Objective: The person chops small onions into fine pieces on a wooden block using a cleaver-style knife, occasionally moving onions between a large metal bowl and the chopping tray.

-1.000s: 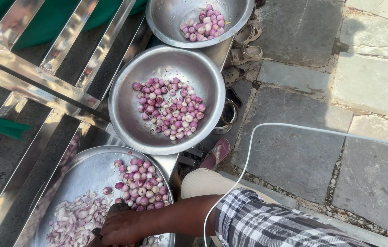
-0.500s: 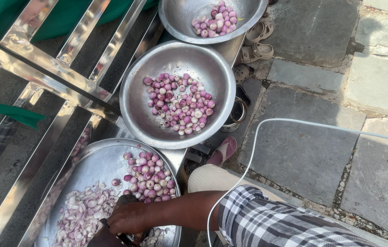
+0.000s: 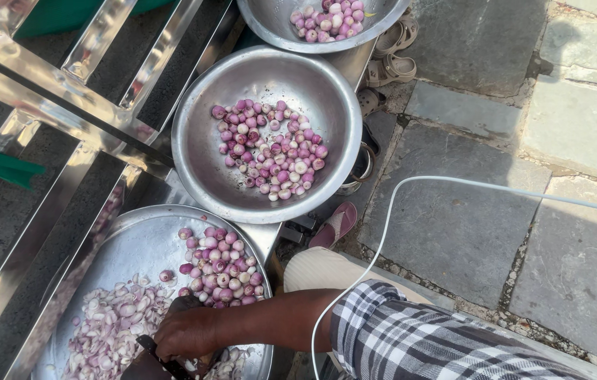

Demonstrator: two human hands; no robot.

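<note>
My right hand reaches in from the lower right, in a checked sleeve, over a large steel tray. Its fingers are curled around a dark knife handle. Under and left of the hand lies a heap of sliced small onions. Whole peeled pink onions are piled just beyond the hand on the same tray. A dark shape at the bottom edge may be my left hand; too little of it shows to tell.
A steel bowl with peeled onions stands beyond the tray, another bowl at the top. A steel frame runs on the left. Sandals, a pink slipper and a white cable lie on stone paving.
The view has drifted so the tray and sliced onions show more fully. My right hand stays bent over the sliced heap at the tray's near edge, shifted slightly right.
</note>
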